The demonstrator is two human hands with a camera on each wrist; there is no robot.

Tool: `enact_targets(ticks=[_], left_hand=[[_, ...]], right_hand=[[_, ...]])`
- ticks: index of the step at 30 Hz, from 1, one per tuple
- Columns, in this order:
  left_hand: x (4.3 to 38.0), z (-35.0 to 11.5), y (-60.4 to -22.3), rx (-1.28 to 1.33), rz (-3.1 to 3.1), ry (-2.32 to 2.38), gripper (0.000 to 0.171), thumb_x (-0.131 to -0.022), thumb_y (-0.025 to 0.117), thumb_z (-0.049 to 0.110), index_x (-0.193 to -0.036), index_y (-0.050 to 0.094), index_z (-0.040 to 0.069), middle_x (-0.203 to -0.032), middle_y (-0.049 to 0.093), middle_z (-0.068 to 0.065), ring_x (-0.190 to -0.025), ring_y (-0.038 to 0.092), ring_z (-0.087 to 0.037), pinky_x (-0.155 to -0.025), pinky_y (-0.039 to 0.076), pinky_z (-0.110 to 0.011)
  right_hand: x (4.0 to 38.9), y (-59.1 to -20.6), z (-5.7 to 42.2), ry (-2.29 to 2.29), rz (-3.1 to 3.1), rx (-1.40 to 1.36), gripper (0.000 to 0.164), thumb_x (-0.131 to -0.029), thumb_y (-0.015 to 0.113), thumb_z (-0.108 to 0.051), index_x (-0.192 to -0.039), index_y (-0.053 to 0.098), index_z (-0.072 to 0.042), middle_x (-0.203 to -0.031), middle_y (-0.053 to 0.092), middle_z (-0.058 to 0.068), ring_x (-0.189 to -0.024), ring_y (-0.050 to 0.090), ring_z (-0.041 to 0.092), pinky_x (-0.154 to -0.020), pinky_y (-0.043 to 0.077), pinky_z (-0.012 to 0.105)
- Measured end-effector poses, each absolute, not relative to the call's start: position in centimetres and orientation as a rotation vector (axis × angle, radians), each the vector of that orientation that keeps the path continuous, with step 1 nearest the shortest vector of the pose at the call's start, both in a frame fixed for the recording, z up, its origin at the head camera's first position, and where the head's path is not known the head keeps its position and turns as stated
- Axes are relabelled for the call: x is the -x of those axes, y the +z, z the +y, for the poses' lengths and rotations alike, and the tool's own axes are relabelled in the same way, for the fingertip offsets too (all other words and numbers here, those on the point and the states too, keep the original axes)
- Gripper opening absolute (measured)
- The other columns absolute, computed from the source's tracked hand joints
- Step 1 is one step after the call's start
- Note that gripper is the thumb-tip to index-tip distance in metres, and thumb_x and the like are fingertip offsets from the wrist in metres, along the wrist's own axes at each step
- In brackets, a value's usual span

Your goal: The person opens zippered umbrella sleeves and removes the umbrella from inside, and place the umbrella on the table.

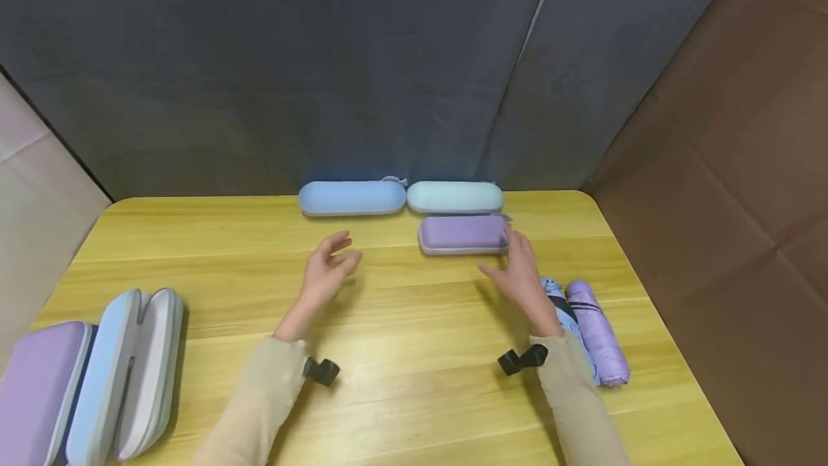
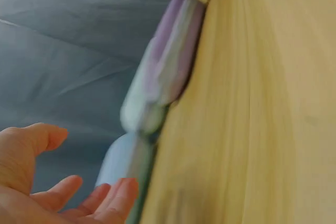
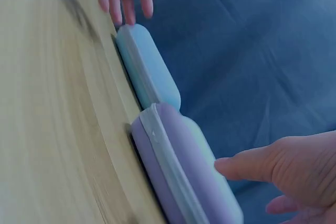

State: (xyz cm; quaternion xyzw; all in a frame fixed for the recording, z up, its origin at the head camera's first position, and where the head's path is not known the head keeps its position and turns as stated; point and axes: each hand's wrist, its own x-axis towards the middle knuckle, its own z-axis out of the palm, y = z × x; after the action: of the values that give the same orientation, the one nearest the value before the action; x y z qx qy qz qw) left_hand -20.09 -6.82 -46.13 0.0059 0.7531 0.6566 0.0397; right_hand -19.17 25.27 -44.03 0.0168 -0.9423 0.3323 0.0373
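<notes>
A closed purple zip case (image 1: 463, 234) lies in front of a mint case (image 1: 455, 197), with a light-blue case (image 1: 352, 198) to their left along the table's back edge. My right hand (image 1: 517, 275) is at the purple case's right end, its fingertips overlapping that end in the head view. In the right wrist view the thumb (image 3: 244, 165) extends toward the purple case (image 3: 181, 156). My left hand (image 1: 325, 272) hovers in front of the light-blue case, holding nothing. Its fingers (image 2: 123, 198) are loosely spread in the left wrist view.
At the left front an opened light-blue case (image 1: 103, 380) stands beside a larger-looking purple case (image 1: 42, 394). Two folded umbrellas, one blue patterned (image 1: 569, 318) and one purple (image 1: 598, 336), lie by my right forearm. A dark cloth wall (image 1: 259, 78) rises behind the wooden table (image 1: 414, 380).
</notes>
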Motion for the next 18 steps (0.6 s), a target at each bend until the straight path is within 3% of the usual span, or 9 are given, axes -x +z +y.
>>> enact_targets(ticks=[6,10,18], left_hand=[[23.8,-0.8,-47.2,0.144,2.048,2.106,0.054,-0.090,0.058,0.008,-0.139,0.038,-0.001,-0.137,0.043,-0.022,-0.117,0.050,-0.034,-0.092,0.048,-0.041],[25.3,1.9,-47.9,0.171,2.008,2.083,0.055,-0.089,0.059,0.007,-0.139,0.039,0.001,-0.138,0.042,-0.023,-0.120,0.048,-0.033,-0.092,0.047,-0.042],[25.9,4.0,-48.8,0.075,2.039,2.057,0.060,-0.085,0.061,0.001,-0.140,0.038,0.002,-0.140,0.040,-0.022,-0.121,0.048,-0.033,-0.090,0.048,-0.039]], right_hand=[[22.1,-45.2,24.9,1.119,-2.824,0.120,0.082,-0.082,0.070,-0.020,-0.144,0.022,0.005,-0.144,0.024,0.028,-0.134,0.022,0.038,-0.110,0.022,0.047],[23.2,-45.3,25.1,1.239,-2.786,0.237,0.083,-0.079,0.073,-0.019,-0.144,0.025,0.003,-0.145,0.020,0.027,-0.133,0.023,0.039,-0.110,0.023,0.048],[24.5,-45.7,26.3,1.480,-2.798,0.231,0.087,-0.076,0.076,-0.010,-0.145,0.025,0.002,-0.146,0.028,0.024,-0.133,0.027,0.037,-0.111,0.021,0.044]])
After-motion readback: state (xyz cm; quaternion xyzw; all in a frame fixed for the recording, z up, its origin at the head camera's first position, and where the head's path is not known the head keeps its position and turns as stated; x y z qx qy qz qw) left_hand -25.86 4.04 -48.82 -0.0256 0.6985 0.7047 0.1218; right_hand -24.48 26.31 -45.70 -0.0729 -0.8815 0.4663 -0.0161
